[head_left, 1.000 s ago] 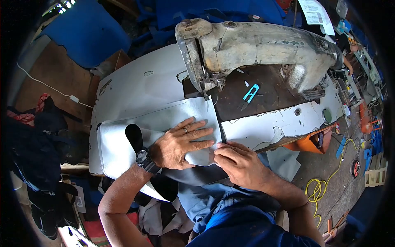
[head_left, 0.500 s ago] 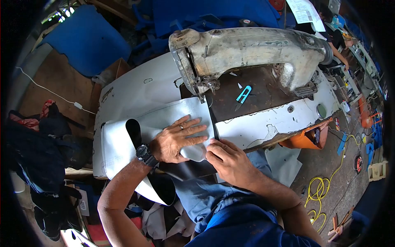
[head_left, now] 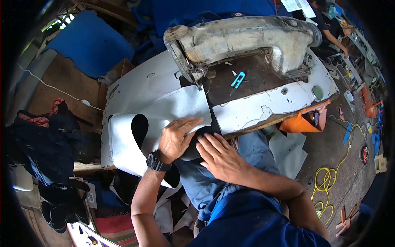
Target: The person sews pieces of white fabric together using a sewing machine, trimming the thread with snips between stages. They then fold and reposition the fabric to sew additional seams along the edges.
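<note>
Grey vinyl sheet (head_left: pixel 164 111): limp, light, slick-faced, black-backed; best pinched at hem. Left hand (head_left: pixel 175 138) flat, pressing folded edge; right hand (head_left: pixel 220 158) spread open alongside, below sewing machine (head_left: pixel 242 41).

This is a sewing or upholstery workshop. A worn, heavy sewing machine (head_left: pixel 242 41) stands on a chipped white table (head_left: pixel 267 109), with blue thread snips (head_left: pixel 238 79) on its bed. Blue fabric (head_left: pixel 88 43) is piled at the far left, and a yellow cable (head_left: pixel 325 181) lies on the bare floor at the right.
</note>
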A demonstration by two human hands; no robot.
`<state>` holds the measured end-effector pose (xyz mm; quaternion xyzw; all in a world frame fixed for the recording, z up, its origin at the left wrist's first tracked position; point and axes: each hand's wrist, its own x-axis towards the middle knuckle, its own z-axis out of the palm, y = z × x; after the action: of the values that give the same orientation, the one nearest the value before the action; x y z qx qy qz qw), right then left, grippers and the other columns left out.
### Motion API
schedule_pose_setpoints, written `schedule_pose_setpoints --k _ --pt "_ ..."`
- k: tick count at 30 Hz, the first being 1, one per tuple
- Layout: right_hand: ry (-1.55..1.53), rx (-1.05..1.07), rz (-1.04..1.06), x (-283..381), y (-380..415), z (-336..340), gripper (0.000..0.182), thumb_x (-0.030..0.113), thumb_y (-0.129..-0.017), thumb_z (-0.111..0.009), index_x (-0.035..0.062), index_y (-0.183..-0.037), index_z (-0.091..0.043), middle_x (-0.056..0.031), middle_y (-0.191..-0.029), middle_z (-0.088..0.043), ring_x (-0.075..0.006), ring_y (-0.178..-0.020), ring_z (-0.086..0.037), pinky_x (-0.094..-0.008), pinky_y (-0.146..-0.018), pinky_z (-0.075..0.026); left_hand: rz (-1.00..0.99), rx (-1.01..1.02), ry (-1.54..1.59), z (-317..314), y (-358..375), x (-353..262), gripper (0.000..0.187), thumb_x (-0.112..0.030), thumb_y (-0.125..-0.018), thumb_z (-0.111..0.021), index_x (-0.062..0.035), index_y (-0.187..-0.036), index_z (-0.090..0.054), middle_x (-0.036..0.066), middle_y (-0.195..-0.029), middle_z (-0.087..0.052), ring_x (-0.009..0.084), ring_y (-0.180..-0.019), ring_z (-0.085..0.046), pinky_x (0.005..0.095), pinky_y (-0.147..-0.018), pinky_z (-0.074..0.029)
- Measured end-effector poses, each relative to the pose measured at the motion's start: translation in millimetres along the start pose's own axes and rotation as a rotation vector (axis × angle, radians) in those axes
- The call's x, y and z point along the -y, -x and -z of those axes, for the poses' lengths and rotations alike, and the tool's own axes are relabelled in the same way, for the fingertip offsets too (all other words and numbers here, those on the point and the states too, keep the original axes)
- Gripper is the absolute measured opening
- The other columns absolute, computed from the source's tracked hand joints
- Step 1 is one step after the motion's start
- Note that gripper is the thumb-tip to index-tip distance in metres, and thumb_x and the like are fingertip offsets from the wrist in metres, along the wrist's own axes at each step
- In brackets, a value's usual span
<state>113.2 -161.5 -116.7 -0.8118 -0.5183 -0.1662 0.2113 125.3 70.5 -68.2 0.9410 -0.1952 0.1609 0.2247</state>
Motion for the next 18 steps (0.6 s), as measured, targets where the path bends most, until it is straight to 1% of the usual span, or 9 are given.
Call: schedule_pose_setpoints --k 1,4,5,8,9,13,16,18 --pt "0.055 -0.013 0.024 0 -4 -8 0.058 0.034 -0.103 -0.064 -0.007 -0.144 -0.058 -0.026 -0.151 -0.054 -0.0415 -0.145 -0.048 -0.0566 -0.128 -0.033 -0.018 0.031 -0.016 1 -1 0 0.049 -0.007 -0.084 -0.08 -0.0127 -0.133 -0.076 0.01 -0.127 -0.078 0.0327 -0.119 -0.073 0.043 -0.104 -0.059" --pt "0.092 0.06 0.046 10 -11 -14 0.059 0.033 -0.103 -0.062 -0.0088 -0.144 -0.058 -0.0279 -0.148 -0.056 -0.0436 -0.145 -0.048 -0.057 -0.128 -0.032 -0.204 0.044 -0.096 6 -3 -8 0.046 -0.001 -0.088 -0.076 -0.0115 -0.133 -0.077 0.011 -0.13 -0.077 0.0331 -0.123 -0.072 0.0434 -0.103 -0.059" --pt "0.188 0.067 0.071 14 -11 -17 0.058 0.032 -0.103 -0.059 -0.01 -0.143 -0.059 -0.029 -0.145 -0.058 -0.0444 -0.144 -0.048 -0.0574 -0.128 -0.032 -0.19 0.088 -0.084 7 -2 -10 0.043 -0.002 -0.09 -0.075 -0.0106 -0.132 -0.077 0.01 -0.132 -0.076 0.0313 -0.127 -0.07 0.0433 -0.106 -0.058" --pt "0.105 0.055 0.048 23 -9 -26 0.055 0.027 -0.102 -0.058 -0.0101 -0.142 -0.06 -0.0292 -0.143 -0.059 -0.0431 -0.144 -0.05 -0.0568 -0.129 -0.03 -0.224 0.145 -0.08 0 4 -3 0.041 -0.001 -0.091 -0.073 -0.0091 -0.13 -0.077 0.01 -0.134 -0.075 0.0318 -0.128 -0.07 0.0435 -0.109 -0.058" --pt "0.131 0.041 0.052 25 -8 -25 0.056 0.025 -0.099 -0.059 -0.01 -0.142 -0.059 -0.029 -0.145 -0.059 -0.0422 -0.146 -0.049 -0.056 -0.131 -0.029 -0.212 0.194 -0.05 4 4 -3 0.038 -0.003 -0.091 -0.074 -0.0074 -0.129 -0.077 0.011 -0.135 -0.074 0.0326 -0.13 -0.069 0.0439 -0.111 -0.057" --pt "0.127 0.062 0.056 27 -4 -24 0.058 0.026 -0.099 -0.06 -0.0101 -0.144 -0.058 -0.0279 -0.148 -0.057 -0.0423 -0.15 -0.046 -0.0559 -0.132 -0.028 -0.253 0.231 -0.044 10 2 -5 0.037 -0.006 -0.092 -0.076 -0.0048 -0.129 -0.077 0.013 -0.134 -0.074 0.034 -0.131 -0.068 0.0444 -0.112 -0.057" --pt "0.126 0.056 0.049 29 -3 -25 0.057 0.025 -0.099 -0.059 -0.0099 -0.144 -0.058 -0.0281 -0.148 -0.057 -0.0428 -0.15 -0.046 -0.0566 -0.132 -0.028 -0.23 0.263 -0.006 13 0 -7 0.034 -0.008 -0.095 -0.076 -0.0063 -0.129 -0.077 0.013 -0.134 -0.074 0.0337 -0.132 -0.067 0.0445 -0.111 -0.058" --pt "0.158 0.065 0.055 30 -2 -27 0.065 0.035 -0.098 -0.067 -0.0095 -0.145 -0.057 -0.0279 -0.149 -0.055 -0.0439 -0.149 -0.046 -0.0579 -0.131 -0.029 -0.227 0.264 -0.021 12 1 -8 0.031 -0.009 -0.097 -0.075 -0.0074 -0.128 -0.077 0.013 -0.134 -0.074 0.0333 -0.132 -0.067 0.0445 -0.11 -0.058"
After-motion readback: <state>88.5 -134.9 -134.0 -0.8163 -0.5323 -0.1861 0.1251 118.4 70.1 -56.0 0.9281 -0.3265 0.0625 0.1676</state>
